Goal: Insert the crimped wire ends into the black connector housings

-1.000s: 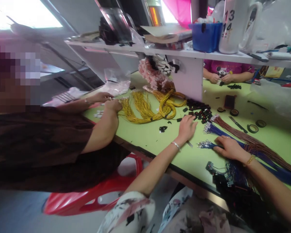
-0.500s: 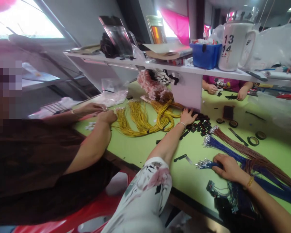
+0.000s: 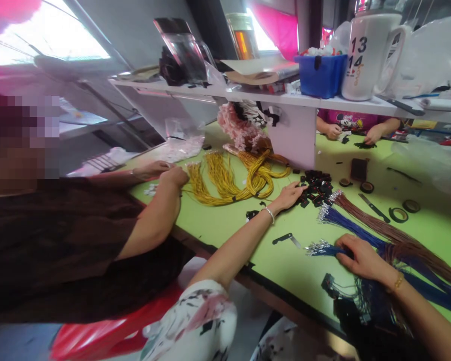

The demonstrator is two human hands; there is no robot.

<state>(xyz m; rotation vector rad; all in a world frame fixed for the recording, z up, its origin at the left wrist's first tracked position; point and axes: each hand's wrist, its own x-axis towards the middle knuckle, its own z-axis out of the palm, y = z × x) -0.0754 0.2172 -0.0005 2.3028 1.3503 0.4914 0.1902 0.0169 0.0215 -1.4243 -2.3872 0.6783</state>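
The left hand (image 3: 287, 196) has drawn back beside the black connectors (image 3: 317, 186).

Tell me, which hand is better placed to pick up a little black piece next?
Probably the left hand: it is right at the edge of the pile of black pieces. The right hand is farther from them and already holds a bundle of blue wires.
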